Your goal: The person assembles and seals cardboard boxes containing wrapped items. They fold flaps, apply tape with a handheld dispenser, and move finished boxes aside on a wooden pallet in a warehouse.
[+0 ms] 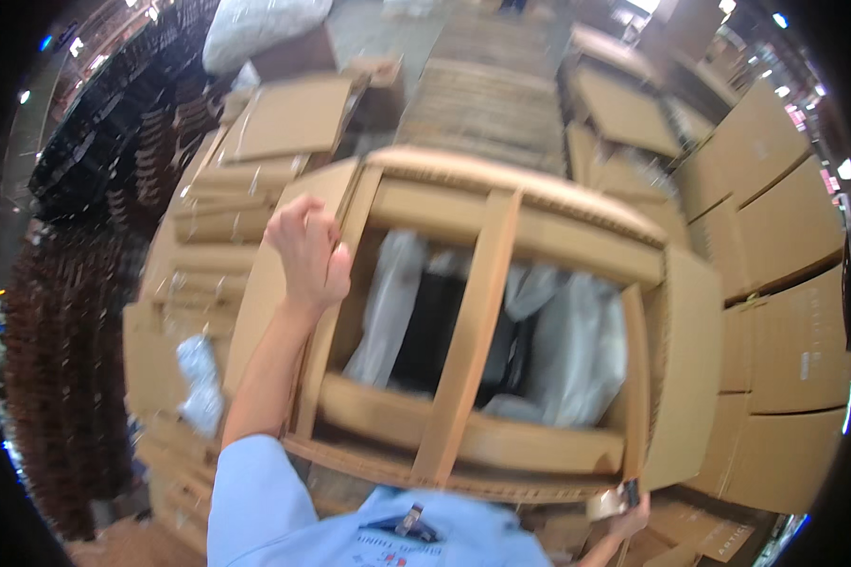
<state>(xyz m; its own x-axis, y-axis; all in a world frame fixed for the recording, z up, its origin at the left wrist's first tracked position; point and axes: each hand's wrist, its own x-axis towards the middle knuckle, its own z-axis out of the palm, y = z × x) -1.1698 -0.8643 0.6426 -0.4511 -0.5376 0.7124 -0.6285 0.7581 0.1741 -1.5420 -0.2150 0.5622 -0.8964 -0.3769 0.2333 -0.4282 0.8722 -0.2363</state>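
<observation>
A large open cardboard box stands before me with its side flaps folded out. Inside it are a black object and whitish plastic wrapping. Cardboard strips frame the opening, and one upright strip crosses the middle. My left hand is closed in a fist over the left flap, with nothing visible in it. Low at the box's near right corner, my right hand grips a roll of tape with a dark part beside it; this hand is partly blurred.
Stacked cartons rise close on the right. Flat cardboard pieces are piled on the left, with a crumpled bluish plastic bag on them. Dark stacked parts stand farther left. Wooden pallets lie beyond the box.
</observation>
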